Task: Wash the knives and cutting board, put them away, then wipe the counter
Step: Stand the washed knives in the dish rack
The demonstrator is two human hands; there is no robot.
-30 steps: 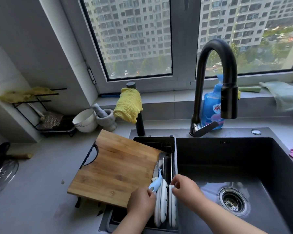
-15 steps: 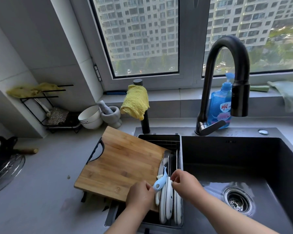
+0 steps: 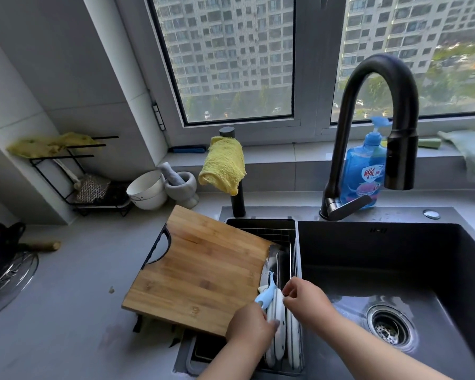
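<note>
A: Knives (image 3: 279,319) — where are they?

B: Lying in the sink-side rack (image 3: 292,242), white handles toward the person at six o'clock, blades pointing to twelve. The board (image 3: 203,272) lies at nine o'clock of them, half on the surface (image 3: 66,311).

A: And the hands?

B: The left hand (image 3: 248,329) curls round a pale blue tool (image 3: 266,293) beside the handles. The right hand (image 3: 306,301), at three o'clock, pinches at a handle top; what it grips, I cannot tell.

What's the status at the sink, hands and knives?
Left hand grips a white knife handle in the drain basket. Right hand pinches at the neighbouring handle. Cutting board overhangs the basket, unwashed. Blue peeler lies across the knives.
</note>
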